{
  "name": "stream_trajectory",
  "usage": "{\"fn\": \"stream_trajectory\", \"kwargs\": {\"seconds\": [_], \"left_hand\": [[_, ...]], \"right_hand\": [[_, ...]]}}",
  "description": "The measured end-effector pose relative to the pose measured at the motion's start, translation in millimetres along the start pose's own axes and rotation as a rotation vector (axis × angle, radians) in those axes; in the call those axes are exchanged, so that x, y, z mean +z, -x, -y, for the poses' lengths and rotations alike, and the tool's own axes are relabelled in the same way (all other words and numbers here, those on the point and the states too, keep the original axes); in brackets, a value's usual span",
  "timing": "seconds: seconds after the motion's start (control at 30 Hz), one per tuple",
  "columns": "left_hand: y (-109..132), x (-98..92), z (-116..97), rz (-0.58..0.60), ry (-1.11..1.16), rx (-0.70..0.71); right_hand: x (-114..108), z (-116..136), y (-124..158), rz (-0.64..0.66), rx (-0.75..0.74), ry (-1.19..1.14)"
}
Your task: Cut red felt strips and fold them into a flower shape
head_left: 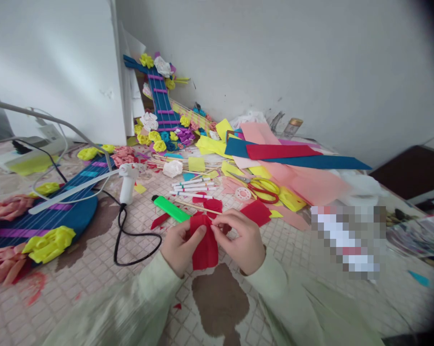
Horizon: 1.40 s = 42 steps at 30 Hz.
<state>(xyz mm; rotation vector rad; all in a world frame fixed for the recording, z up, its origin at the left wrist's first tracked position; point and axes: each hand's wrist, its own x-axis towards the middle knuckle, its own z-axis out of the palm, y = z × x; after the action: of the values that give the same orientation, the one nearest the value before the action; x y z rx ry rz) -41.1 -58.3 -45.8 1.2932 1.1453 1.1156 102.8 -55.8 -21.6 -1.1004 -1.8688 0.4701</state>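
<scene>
A piece of red crepe paper (205,250) hangs between my two hands, above the tiled-pattern table top. My left hand (183,245) grips its left side, with the thumb laid across the front. At the upper right edge of the paper, my right hand (240,238) pinches with thumb and forefinger. A thin wooden stick (198,207) lies just beyond the hands, beside a bright green utility knife (170,208). More red paper pieces (256,213) lie behind and to the right of my right hand.
At left, a white hot glue gun (128,185) with a black cord stands near a blue paper guitar (80,197) with paper flowers. Several markers (193,187), yellow-and-red-handled scissors (265,190) and crepe strips (299,161) lie behind. Another flowered guitar (162,103) leans at the back.
</scene>
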Motion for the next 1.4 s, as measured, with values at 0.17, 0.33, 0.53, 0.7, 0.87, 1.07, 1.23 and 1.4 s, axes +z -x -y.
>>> {"fn": "stream_trajectory", "kwargs": {"seconds": [0.17, 0.33, 0.53, 0.7, 0.87, 1.07, 1.23, 1.4], "left_hand": [[0.4, 1.1, -1.0, -0.025, -0.053, 0.049], [1.8, 2.5, -6.0, -0.034, -0.061, 0.045], [1.7, 0.9, -2.7, -0.029, -0.136, 0.05], [2.6, 1.8, -5.7, -0.041, -0.205, 0.04], [4.2, 4.5, -12.9, -0.024, -0.18, -0.001], [3.8, 2.5, -14.5, -0.016, -0.191, 0.001], [3.2, -0.3, -11.9, -0.032, -0.29, 0.061], [4.3, 0.0, -13.0, -0.049, -0.306, 0.046]], "right_hand": [[0.5, -1.3, 1.0, 0.025, -0.064, 0.081], [0.6, -0.6, 2.1, 0.044, -0.07, 0.079], [-3.1, 3.5, 0.8, 0.048, 0.014, -0.064], [-4.0, -1.4, -3.3, 0.093, 0.164, -0.226], [-2.3, -6.6, -4.4, 0.147, 0.258, -0.316], [-2.7, -10.4, -5.8, 0.123, 0.466, -0.452], [-3.6, -11.8, -6.6, 0.209, 0.52, -0.507], [-4.5, -12.5, -7.1, 0.233, 0.499, -0.506]]}}
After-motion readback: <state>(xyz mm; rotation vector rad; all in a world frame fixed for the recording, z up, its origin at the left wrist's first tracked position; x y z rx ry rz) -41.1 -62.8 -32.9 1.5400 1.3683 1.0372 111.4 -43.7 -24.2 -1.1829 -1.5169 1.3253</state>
